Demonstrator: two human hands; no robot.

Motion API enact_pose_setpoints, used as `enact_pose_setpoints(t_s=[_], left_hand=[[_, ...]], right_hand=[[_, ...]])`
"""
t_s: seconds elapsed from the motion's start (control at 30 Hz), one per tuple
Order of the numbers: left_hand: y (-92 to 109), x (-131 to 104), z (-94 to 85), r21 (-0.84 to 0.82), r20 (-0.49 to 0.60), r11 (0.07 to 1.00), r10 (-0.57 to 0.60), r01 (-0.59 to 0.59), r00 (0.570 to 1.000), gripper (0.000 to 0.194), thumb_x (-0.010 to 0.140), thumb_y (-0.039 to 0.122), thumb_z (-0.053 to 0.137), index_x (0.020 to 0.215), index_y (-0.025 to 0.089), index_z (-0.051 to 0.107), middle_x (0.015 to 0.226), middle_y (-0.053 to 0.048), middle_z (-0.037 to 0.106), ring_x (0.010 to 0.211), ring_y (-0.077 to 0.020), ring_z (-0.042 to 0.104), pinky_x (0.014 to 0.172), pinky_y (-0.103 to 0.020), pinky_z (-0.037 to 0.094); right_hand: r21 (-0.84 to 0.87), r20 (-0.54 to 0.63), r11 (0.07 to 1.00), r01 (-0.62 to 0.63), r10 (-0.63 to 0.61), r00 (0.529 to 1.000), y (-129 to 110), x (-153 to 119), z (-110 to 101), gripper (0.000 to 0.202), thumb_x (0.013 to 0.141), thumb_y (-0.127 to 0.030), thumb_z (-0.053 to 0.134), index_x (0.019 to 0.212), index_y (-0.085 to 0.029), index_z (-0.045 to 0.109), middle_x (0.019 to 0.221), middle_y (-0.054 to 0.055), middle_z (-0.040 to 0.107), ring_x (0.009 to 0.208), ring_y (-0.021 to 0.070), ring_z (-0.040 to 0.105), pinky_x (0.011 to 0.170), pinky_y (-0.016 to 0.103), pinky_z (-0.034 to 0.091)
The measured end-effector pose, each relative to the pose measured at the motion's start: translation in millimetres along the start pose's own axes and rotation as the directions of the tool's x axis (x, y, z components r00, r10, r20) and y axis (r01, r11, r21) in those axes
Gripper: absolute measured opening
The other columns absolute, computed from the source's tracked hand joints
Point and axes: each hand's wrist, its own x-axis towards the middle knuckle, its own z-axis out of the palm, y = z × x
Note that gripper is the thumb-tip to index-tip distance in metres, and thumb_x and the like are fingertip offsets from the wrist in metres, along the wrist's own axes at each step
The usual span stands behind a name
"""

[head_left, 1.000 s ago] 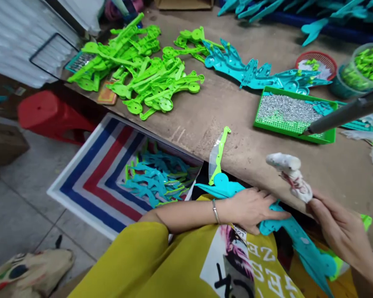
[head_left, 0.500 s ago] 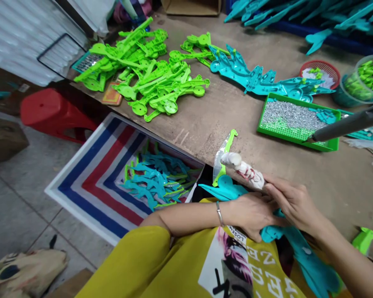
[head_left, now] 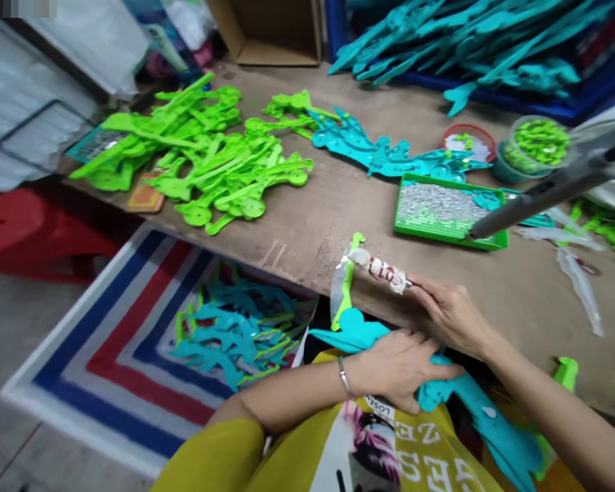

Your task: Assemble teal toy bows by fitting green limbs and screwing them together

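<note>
A long turquoise plastic piece (head_left: 497,427) lies across the lap at the table's near edge. My left hand (head_left: 402,362), with a bracelet on its wrist, rests over the middle of this piece and grips it. Just right of it, my right hand (head_left: 448,307) is closed on the thin end of a tool (head_left: 384,272) wrapped in white and red material. The tool's white end reaches over a lime-green part (head_left: 345,287) with a clear edge, which projects beside the turquoise piece's left end.
Lime-green parts (head_left: 225,171) pile up on the table (head_left: 333,212). A green tray (head_left: 451,239) holds small metal pieces, with a grey rod (head_left: 543,195) above it. A striped lined box (head_left: 117,342) with turquoise parts stands lower left. A blue crate (head_left: 338,41) is at the back.
My right hand has moved up and away from my left hand with the tool. My left hand's fingers now show more fully on the turquoise piece. The camera view has shifted.
</note>
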Motion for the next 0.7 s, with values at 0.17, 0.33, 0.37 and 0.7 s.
enact_pose_setpoints(t_s=[0.17, 0.33, 0.37, 0.7], left_hand=[[-5, -12, -13.6, 0.034, 0.026, 0.999, -0.022, 0.021, 0.999, 0.093, 0.074, 0.054, 0.073, 0.155, 0.034, 0.031, 0.113, -0.009, 0.054, 0.094, -0.0281, 0.057, 0.079, -0.037, 0.046], [-22, -28, -33.2, -0.013, 0.031, 0.991, -0.134, 0.134, 0.991, 0.101, 0.074, 0.048, 0.075, 0.158, 0.039, 0.02, 0.141, -0.013, 0.045, 0.123, -0.0354, 0.052, 0.097, -0.046, 0.046], [-26, -30, -36.0, -0.02, 0.036, 0.987, -0.156, 0.157, 0.987, 0.101, 0.074, 0.047, 0.075, 0.159, 0.04, 0.019, 0.142, -0.013, 0.045, 0.126, -0.0361, 0.05, 0.099, -0.048, 0.046], [-57, -30, -44.4, 0.06, 0.022, 0.981, -0.183, 0.182, 0.983, 0.093, 0.076, 0.033, 0.069, 0.158, 0.035, 0.026, 0.137, -0.014, 0.052, 0.124, -0.0382, 0.053, 0.098, -0.053, 0.048]], right_hand=[[-0.023, -0.223, 0.995, -0.096, 0.088, 0.971, 39, -42, -69, 0.03, 0.097, -0.043, 0.056, 0.111, -0.024, 0.074, 0.107, 0.004, 0.079, 0.092, 0.0216, 0.074, 0.082, 0.031, 0.055], [-0.197, -0.369, 0.869, -0.455, 0.364, 0.855, 103, -98, -120, 0.037, 0.087, -0.053, 0.063, 0.094, -0.021, 0.078, 0.082, 0.007, 0.078, 0.064, 0.0207, 0.066, 0.063, 0.032, 0.044], [-0.222, -0.383, 0.826, -0.518, 0.415, 0.826, 115, -106, -125, 0.037, 0.085, -0.054, 0.064, 0.092, -0.021, 0.079, 0.079, 0.008, 0.077, 0.061, 0.0201, 0.064, 0.061, 0.032, 0.042], [-0.088, -0.414, 0.743, -0.663, 0.578, 0.703, 203, -95, -126, 0.029, 0.078, -0.029, 0.07, 0.101, -0.014, 0.078, 0.091, 0.011, 0.077, 0.076, 0.0204, 0.064, 0.072, 0.032, 0.043]])
